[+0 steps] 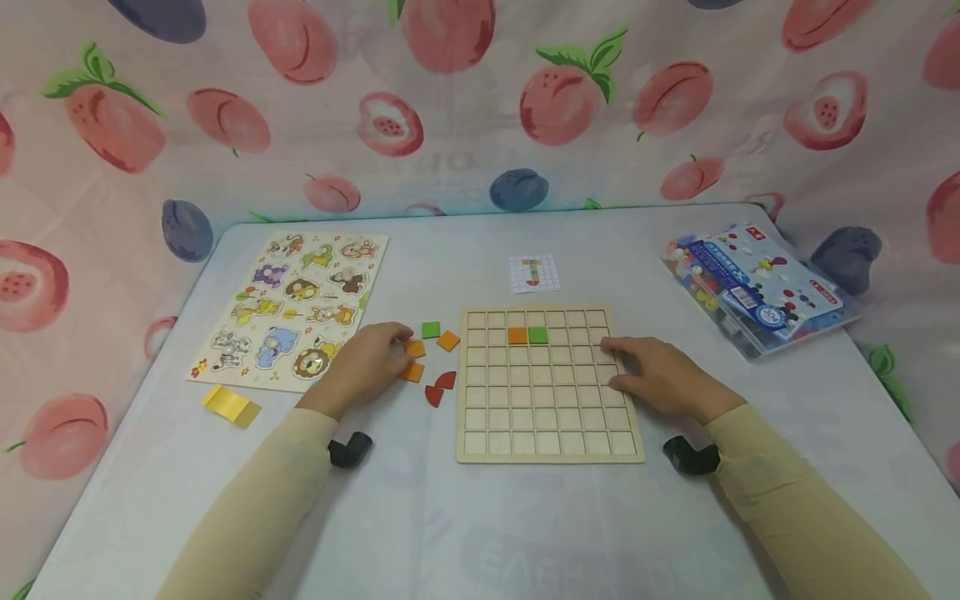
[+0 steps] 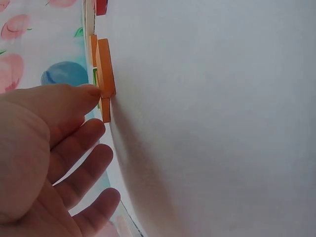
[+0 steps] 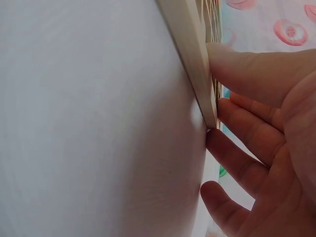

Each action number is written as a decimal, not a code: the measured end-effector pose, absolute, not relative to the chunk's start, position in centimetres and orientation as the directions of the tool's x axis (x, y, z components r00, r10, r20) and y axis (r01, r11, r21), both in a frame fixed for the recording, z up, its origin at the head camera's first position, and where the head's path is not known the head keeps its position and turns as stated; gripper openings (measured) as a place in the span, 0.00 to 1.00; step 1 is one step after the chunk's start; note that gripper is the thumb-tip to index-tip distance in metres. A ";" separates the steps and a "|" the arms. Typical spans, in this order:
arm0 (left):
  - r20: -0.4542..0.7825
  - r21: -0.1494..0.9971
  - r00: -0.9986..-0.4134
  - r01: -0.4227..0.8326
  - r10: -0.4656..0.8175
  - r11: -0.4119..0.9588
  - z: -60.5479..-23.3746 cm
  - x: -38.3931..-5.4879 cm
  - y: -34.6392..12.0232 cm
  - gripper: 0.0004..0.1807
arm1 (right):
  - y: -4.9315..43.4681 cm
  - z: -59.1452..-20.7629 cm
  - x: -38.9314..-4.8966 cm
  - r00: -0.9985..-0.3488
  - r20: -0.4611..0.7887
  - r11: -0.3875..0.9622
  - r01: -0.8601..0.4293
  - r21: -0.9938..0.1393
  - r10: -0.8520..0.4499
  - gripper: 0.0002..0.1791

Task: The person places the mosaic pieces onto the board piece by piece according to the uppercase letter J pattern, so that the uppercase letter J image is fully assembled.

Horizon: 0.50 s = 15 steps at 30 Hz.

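My left hand (image 1: 367, 362) rests by loose tiles left of the wooden grid board (image 1: 551, 458). In the left wrist view its thumb tip touches the edge of an orange square tile (image 2: 105, 69), its other fingers loosely bent. Another orange tile (image 1: 415, 348) lies by the fingertips in the head view, with a third orange tile (image 1: 448, 340), a green tile (image 1: 431, 330) and two red quarter-circle pieces (image 1: 433, 396) nearby. On the board, an orange tile (image 1: 517, 335) and a green tile (image 1: 537, 335) sit side by side. My right hand (image 1: 667, 375) touches the board's right edge, fingers extended.
Behind the board lies a small pattern card (image 1: 534, 273) with a coloured figure on a grid. An animal puzzle board (image 1: 292, 308) and a folded yellow piece (image 1: 231, 405) are at left. A clear plastic box (image 1: 757, 287) with a printed lid stands back right.
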<state>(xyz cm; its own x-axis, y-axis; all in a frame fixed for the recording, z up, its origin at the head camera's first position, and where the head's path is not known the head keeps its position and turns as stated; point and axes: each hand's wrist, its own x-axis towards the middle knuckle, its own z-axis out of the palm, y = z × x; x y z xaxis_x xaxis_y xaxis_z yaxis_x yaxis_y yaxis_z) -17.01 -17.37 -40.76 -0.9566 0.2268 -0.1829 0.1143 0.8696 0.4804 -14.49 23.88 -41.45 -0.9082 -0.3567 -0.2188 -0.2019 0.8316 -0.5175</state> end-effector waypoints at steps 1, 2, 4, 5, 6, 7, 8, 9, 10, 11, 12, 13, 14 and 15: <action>-0.184 0.480 -0.956 0.115 0.228 0.870 -40.8 -17.0 -17.4 0.20 | 23.9 -41.4 -14.5 -0.908 -0.219 0.831 -0.202 -0.519 -0.357 0.33; -0.185 0.479 -0.957 0.113 0.225 0.871 -40.7 -17.1 -17.4 0.20 | 23.9 -41.4 -14.5 -0.908 -0.219 0.830 -0.201 -0.520 -0.357 0.33; -0.187 0.475 -0.957 0.108 0.221 0.873 -40.7 -17.1 -17.3 0.20 | 23.9 -41.4 -14.5 -0.907 -0.221 0.829 -0.201 -0.521 -0.359 0.34; -0.189 0.473 -0.957 0.109 0.221 0.874 -40.7 -17.1 -17.3 0.20 | 23.9 -41.4 -14.5 -0.906 -0.221 0.829 -0.202 -0.521 -0.360 0.34; -0.190 0.469 -0.957 0.109 0.221 0.876 -40.7 -17.2 -17.3 0.19 | 23.9 -41.4 -14.5 -0.906 -0.222 0.829 -0.201 -0.521 -0.360 0.34; -0.191 0.465 -0.956 0.110 0.221 0.878 -40.7 -17.2 -17.2 0.19 | 23.9 -41.3 -14.5 -0.906 -0.223 0.830 -0.200 -0.521 -0.359 0.34; -0.193 0.463 -0.956 0.109 0.219 0.880 -40.7 -17.2 -17.2 0.19 | 23.9 -41.3 -14.5 -0.906 -0.225 0.830 -0.199 -0.521 -0.358 0.34; -0.195 0.460 -0.955 0.110 0.221 0.881 -40.7 -17.2 -17.2 0.19 | 23.9 -41.3 -14.5 -0.906 -0.227 0.831 -0.197 -0.520 -0.357 0.34; -0.196 0.458 -0.955 0.110 0.221 0.882 -40.7 -17.2 -17.2 0.18 | 23.9 -41.3 -14.5 -0.906 -0.229 0.832 -0.195 -0.519 -0.356 0.34; -0.198 0.456 -0.955 0.109 0.220 0.883 -40.7 -17.3 -17.2 0.18 | 23.8 -41.2 -14.5 -0.906 -0.230 0.832 -0.194 -0.520 -0.356 0.34; -0.199 0.455 -0.955 0.108 0.220 0.884 -40.7 -17.3 -17.2 0.18 | 23.8 -41.2 -14.5 -0.906 -0.233 0.833 -0.192 -0.520 -0.354 0.34; -0.199 0.454 -0.955 0.108 0.219 0.884 -40.7 -17.3 -17.2 0.18 | 23.8 -41.2 -14.5 -0.906 -0.234 0.833 -0.191 -0.519 -0.353 0.34; -0.199 0.452 -0.955 0.108 0.219 0.885 -40.7 -17.3 -17.2 0.18 | 23.8 -41.2 -14.5 -0.905 -0.235 0.833 -0.191 -0.519 -0.353 0.34; -0.199 0.451 -0.955 0.110 0.220 0.886 -40.7 -17.3 -17.2 0.18 | 23.8 -41.2 -14.5 -0.905 -0.235 0.834 -0.191 -0.518 -0.354 0.34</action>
